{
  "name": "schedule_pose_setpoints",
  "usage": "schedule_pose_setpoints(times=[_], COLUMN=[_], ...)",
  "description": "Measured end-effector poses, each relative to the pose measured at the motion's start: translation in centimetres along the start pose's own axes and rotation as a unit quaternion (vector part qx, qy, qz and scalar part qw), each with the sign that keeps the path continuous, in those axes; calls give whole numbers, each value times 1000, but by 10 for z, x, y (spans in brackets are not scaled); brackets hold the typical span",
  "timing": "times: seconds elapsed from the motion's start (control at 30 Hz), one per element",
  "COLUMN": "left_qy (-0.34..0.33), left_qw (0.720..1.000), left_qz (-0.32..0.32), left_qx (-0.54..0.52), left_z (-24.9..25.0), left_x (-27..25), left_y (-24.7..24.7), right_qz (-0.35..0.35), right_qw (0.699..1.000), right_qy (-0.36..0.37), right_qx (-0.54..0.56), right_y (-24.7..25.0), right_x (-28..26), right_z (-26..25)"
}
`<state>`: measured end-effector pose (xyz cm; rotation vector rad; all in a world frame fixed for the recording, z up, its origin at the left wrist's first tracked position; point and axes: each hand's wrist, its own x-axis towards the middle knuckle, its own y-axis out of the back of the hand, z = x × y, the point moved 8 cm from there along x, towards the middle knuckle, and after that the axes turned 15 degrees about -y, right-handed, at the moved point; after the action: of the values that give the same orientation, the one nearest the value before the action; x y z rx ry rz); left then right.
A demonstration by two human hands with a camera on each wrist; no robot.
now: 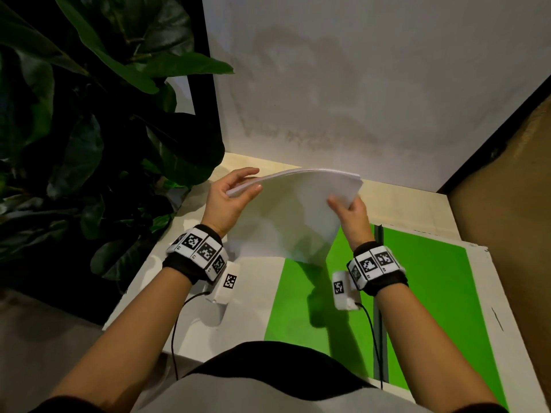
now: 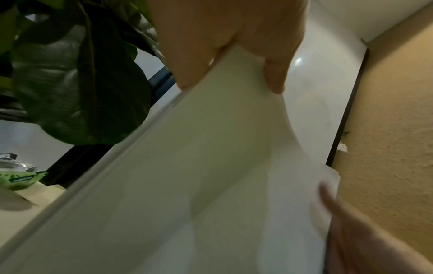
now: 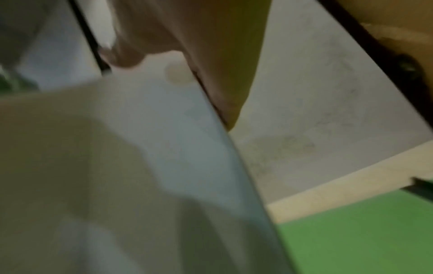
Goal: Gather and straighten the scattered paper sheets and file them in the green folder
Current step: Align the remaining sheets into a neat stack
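A stack of white paper sheets (image 1: pixel 295 210) is held in the air above the table, bowed upward, its lower corner hanging over the open green folder (image 1: pixel 423 293). My left hand (image 1: pixel 231 195) pinches the stack's left edge between thumb and fingers. My right hand (image 1: pixel 348 211) grips the right edge, thumb on top. In the left wrist view the stack (image 2: pixel 187 185) fills the frame under my left hand (image 2: pixel 234 61). The right wrist view is blurred; it shows the paper (image 3: pixel 140 166), my right hand (image 3: pixel 187 61) and part of the green folder (image 3: pixel 363 231).
The folder lies open on a white table (image 1: pixel 253 308) against a white wall (image 1: pixel 357 84). A large dark-leaved plant (image 1: pixel 89 129) stands close at the left. A tan wall (image 1: pixel 507 219) borders the right side. A green packet (image 2: pixel 18 181) sits at the table's far left.
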<state>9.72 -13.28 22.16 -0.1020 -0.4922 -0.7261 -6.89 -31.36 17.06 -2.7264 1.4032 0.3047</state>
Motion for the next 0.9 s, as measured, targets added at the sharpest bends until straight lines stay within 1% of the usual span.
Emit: schedule_pose_setpoints(times=[0.07,0.1,0.17,0.23,0.37,0.47,0.53,0.6,0.67,0.7,0.77,0.8,0.83,0.87,0.9], left_qy=[-6,-11,-23,-20,15,87,137,152,129,118,64,45,45,60,93], left_qw=[1000,1000,999,1000,999,995,989,986,984,983,985,984,983,981,979], left_qz=[-5,-7,-13,-5,-5,2,37,71,124,140,160,170,179,182,180], left_qx=[12,17,21,12,-32,-37,-26,-4,4,-1,-8,-11,-6,-5,-10], left_z=[0,2,7,9,1,-21,-29,-26,-14,-4,9,13,11,0,-12], left_x=[3,5,10,13,6,-5,-17,-26,-32,-35,-40,-42,-46,-51,-57], left_y=[1,2,6,15,31,31,28,21,17,15,20,24,30,36,39], right_qz=[-5,3,25,18,-24,-29,-10,34,64,72,70,65,62,57,45], right_qw=[997,996,997,998,999,999,1000,999,996,995,993,994,995,997,999], right_qy=[-40,-45,-39,-35,-19,-23,-10,13,47,60,70,62,45,17,-18], right_qx=[-67,-80,-66,-48,-35,-17,-3,20,37,45,62,65,57,38,7], right_y=[-3,-3,0,1,2,2,-7,-17,-29,-34,-43,-45,-47,-50,-54], right_x=[6,9,10,8,-4,-9,-13,-21,-33,-39,-45,-46,-45,-43,-39], right_z=[24,29,25,13,-8,-12,-13,-13,-13,-13,-7,-1,8,20,35])
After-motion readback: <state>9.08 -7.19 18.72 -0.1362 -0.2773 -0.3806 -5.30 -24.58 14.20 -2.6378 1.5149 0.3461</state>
